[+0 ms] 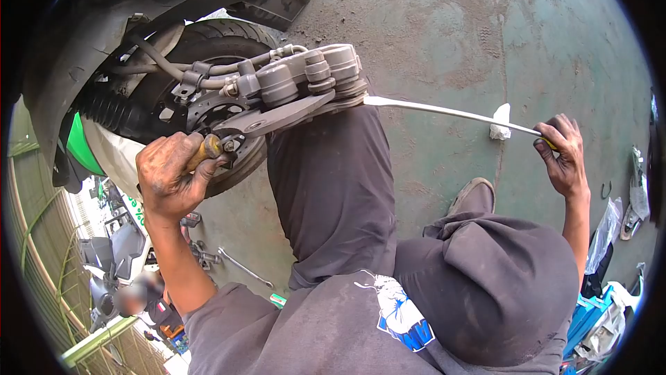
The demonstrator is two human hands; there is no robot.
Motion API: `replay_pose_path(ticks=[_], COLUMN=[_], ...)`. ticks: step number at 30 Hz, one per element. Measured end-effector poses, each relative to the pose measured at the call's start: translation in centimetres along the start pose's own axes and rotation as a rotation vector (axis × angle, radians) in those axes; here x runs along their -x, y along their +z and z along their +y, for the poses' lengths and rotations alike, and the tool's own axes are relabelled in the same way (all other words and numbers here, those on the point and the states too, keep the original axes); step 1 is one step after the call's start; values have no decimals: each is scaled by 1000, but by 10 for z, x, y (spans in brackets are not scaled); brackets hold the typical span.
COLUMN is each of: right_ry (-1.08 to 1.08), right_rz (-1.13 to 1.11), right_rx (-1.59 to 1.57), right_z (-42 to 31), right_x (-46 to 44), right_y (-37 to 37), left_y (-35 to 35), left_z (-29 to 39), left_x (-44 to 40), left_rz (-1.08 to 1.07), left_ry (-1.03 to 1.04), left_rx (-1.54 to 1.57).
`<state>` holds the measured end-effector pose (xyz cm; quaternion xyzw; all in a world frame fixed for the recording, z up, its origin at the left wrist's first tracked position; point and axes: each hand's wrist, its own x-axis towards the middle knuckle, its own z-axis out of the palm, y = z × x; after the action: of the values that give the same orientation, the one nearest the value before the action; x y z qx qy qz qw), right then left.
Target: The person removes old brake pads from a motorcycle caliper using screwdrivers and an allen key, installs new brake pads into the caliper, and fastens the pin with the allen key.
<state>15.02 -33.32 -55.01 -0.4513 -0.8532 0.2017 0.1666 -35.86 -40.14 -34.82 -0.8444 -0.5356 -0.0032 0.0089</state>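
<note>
Silver and long, a metal bar (451,110) is reaching from the right hand (563,146), at the frame's right, to the grey brake part (305,77), upper middle. The right grip is pinching the bar's yellow end. At left, the left hand (173,170) is closing its grip around a yellow handle (205,150). A black tire (232,30) is sitting behind, upper left.

pry bar (451,111): metal, smooth, shiny | brake caliper (298,77): metal, matt, dusty | tire (229,31): black rubber, treaded | trousers (329,188): dark cloth, matt | floor (430,42): painted look, scuffed, dirt-rough patches | spanner (245,267): metal, shiny
</note>
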Motion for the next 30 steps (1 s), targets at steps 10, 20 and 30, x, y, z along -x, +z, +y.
replay_pose_path(ticks=[10, 20, 30], right_ry=[10, -5, -440], right_rz=[-90, -182, 37], right_rx=[-115, -153, 174], right_z=[19, 30, 59], right_x=[-8, -16, -84], right_y=[-1, -4, -27], left_y=[-2, -5, -14], left_z=[0, 2, 3], left_x=[-3, 0, -5], left_rz=[0, 2, -18], left_ry=[14, 8, 37], left_rx=[-4, -14, -63])
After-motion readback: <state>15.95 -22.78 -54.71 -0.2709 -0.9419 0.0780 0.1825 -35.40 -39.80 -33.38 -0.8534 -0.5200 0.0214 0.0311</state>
